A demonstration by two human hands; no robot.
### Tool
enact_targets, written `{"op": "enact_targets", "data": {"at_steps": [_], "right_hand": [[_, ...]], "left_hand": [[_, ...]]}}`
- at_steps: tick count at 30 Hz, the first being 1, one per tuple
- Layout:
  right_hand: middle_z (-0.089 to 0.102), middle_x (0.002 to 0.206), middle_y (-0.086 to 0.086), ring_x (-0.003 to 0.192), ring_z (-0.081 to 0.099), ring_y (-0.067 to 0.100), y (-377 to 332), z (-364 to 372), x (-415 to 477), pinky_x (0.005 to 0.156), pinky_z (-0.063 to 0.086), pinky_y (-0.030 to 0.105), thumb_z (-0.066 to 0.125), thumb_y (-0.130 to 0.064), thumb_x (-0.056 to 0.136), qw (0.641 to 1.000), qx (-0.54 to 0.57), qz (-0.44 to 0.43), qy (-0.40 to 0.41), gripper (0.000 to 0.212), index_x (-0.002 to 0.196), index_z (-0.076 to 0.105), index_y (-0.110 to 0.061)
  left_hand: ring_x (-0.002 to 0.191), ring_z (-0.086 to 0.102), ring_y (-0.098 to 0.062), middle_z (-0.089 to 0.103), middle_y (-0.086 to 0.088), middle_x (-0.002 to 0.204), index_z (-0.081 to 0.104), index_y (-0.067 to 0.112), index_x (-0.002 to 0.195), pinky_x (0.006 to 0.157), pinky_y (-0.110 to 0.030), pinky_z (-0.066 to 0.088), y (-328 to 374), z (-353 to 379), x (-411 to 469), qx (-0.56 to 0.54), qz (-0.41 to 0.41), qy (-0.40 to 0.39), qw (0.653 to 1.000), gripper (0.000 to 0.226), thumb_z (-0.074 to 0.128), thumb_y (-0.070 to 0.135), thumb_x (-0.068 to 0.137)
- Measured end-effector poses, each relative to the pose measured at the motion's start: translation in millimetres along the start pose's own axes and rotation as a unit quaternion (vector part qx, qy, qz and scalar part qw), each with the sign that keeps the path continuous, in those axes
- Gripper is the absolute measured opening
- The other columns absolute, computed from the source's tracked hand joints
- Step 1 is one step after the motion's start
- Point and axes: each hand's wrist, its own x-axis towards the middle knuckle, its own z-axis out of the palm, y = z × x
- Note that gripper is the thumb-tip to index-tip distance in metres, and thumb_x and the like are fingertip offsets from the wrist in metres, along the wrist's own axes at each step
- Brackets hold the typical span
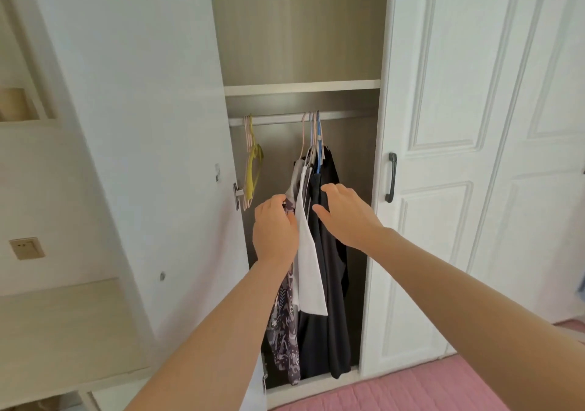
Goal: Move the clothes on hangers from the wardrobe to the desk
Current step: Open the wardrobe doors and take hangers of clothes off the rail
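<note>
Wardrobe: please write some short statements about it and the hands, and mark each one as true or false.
1. The clothes hang from the rail. True.
2. The hangers at the rail's left end carry clothes. False: they are bare.
3. The right hand has its fingers spread, in front of the black garment. True.
4. The white garment hangs to the right of the black garment. False: it hangs to its left.
5. The door with the handle stands open. False: it is shut.
</note>
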Motion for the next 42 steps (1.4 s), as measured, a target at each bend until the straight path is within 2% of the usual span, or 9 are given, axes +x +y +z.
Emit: {"op": "enact_targets", "data": {"at_steps": [4,12,17,20,24,28,32,35,42], "right_hand": [[0.054,0.122,0.009,0.113,0.051,0.025,19,24,54,0.092,0.048,0.036,0.045,-0.039,0.098,1.0,-0.014,0.006,-0.019,0.041,0.127,0.047,-0.01],[0.045,0.136,0.012,0.129,0.038,0.031,47,83,140,0.105,0.04,0.04,0.047,-0.042,0.096,0.999,-0.053,0.009,-0.004,0.054,0.137,0.038,-0.006],[0.036,0.144,0.013,0.136,0.03,0.037,51,115,172,0.106,0.04,0.045,0.049,-0.051,0.093,0.998,-0.036,0.051,0.016,0.066,0.14,0.033,-0.008],[0.034,0.144,0.013,0.133,0.032,0.036,56,126,184,0.102,0.043,0.047,0.054,-0.053,0.089,0.997,-0.021,0.065,0.031,0.07,0.14,0.032,-0.01],[0.031,0.142,0.012,0.125,0.037,0.033,62,134,192,0.096,0.047,0.041,0.059,-0.034,0.088,0.997,0.026,0.069,0.029,0.06,0.136,0.033,-0.01],[0.032,0.137,0.011,0.121,0.038,0.034,76,137,197,0.094,0.042,0.035,0.062,-0.021,0.083,0.997,0.023,0.067,0.038,0.062,0.135,0.031,-0.007],[0.029,0.139,0.012,0.12,0.036,0.037,89,129,199,0.094,0.046,0.041,0.061,-0.012,0.083,0.994,0.028,0.098,0.04,0.063,0.137,0.03,-0.009],[0.031,0.137,0.011,0.12,0.036,0.036,97,122,202,0.094,0.047,0.047,0.058,-0.011,0.086,0.99,0.039,0.123,0.051,0.055,0.136,0.034,-0.011],[0.043,0.125,0.011,0.116,0.042,0.033,95,118,216,0.095,0.045,0.05,0.052,-0.022,0.094,0.985,0.02,0.141,0.099,0.032,0.125,0.048,-0.012]], "left_hand": [[0.119,0.052,-0.021,0.06,-0.003,0.124,0.055,0.015,0.125,0.091,-0.033,0.048,-12,37,42,0.014,-0.016,-0.02,1.0,0.03,0.055,0.018,0.095],[0.107,0.058,-0.019,0.062,-0.004,0.115,0.055,0.014,0.122,0.076,-0.025,0.047,-45,100,98,0.036,-0.048,-0.04,0.997,0.026,0.053,0.021,0.097],[0.103,0.06,-0.018,0.063,-0.002,0.113,0.055,0.014,0.123,0.076,-0.026,0.049,-66,119,115,0.045,-0.039,-0.039,0.997,0.028,0.053,0.025,0.097],[0.105,0.061,-0.02,0.063,-0.003,0.117,0.053,0.014,0.126,0.079,-0.029,0.05,-73,128,129,0.031,-0.046,-0.035,0.998,0.032,0.053,0.025,0.097],[0.1,0.061,-0.019,0.064,-0.002,0.114,0.053,0.016,0.124,0.077,-0.03,0.052,-79,140,142,0.018,-0.037,-0.034,0.999,0.029,0.053,0.025,0.096],[0.093,0.059,-0.019,0.063,-0.004,0.109,0.055,0.015,0.118,0.073,-0.032,0.05,-69,150,154,-0.003,-0.016,-0.043,0.999,0.025,0.052,0.019,0.094],[0.101,0.058,-0.023,0.058,-0.007,0.117,0.052,0.012,0.122,0.079,-0.035,0.049,-50,161,174,-0.003,0.017,-0.077,0.997,0.03,0.053,0.015,0.093],[0.106,0.057,-0.026,0.057,-0.009,0.121,0.051,0.012,0.126,0.084,-0.039,0.05,-43,171,191,-0.011,0.022,-0.099,0.995,0.036,0.055,0.015,0.091],[0.113,0.055,-0.029,0.056,-0.011,0.127,0.052,0.008,0.13,0.087,-0.032,0.045,-30,189,232,-0.073,-0.042,-0.11,0.99,0.038,0.053,0.018,0.094]]}}
